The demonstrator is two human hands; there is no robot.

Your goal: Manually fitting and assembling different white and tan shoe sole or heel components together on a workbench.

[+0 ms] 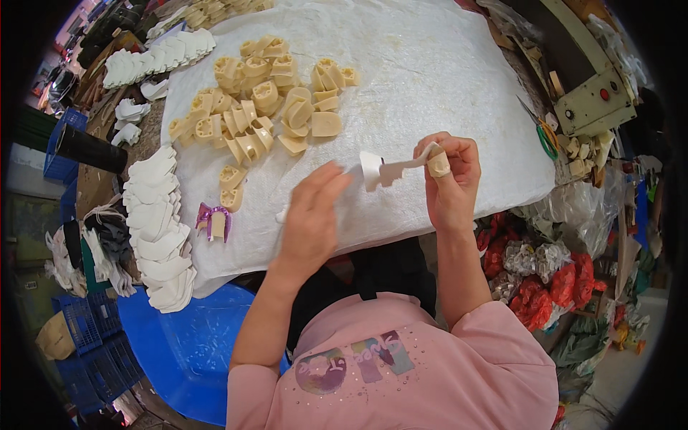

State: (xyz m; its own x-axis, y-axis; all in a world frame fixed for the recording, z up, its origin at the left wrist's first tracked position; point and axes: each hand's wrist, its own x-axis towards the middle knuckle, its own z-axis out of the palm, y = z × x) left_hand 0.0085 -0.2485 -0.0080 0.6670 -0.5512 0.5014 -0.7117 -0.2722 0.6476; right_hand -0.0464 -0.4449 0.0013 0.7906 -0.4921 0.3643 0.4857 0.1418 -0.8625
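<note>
Head view: your right hand (455, 183) pinches one end of a white cut strip (391, 173) between thumb and fingers, and the thumb wears a beige wrap (438, 166). The strip is held over the near part of the white woven sheet (423, 79), reaching leftward from your fingertips, its lower edge notched and its free end flaring wider. Your left hand (312, 215) is near that flared end but apart from it, fingers stretched out and blurred; you cannot tell from here whether it grips anything. Beyond your hands, beige heel-shaped pieces (265, 97) lie heaped on the sheet, with a piece partly covered in shiny purple material (214, 222) nearer you on the left. A fanned row of white cut pieces (159, 226) runs along the sheet's left edge, above a blue plastic tub (190, 337). At the right edge of the table lie scissors with green and orange handles (549, 139), just beside a control box with a red button (596, 104)
</note>
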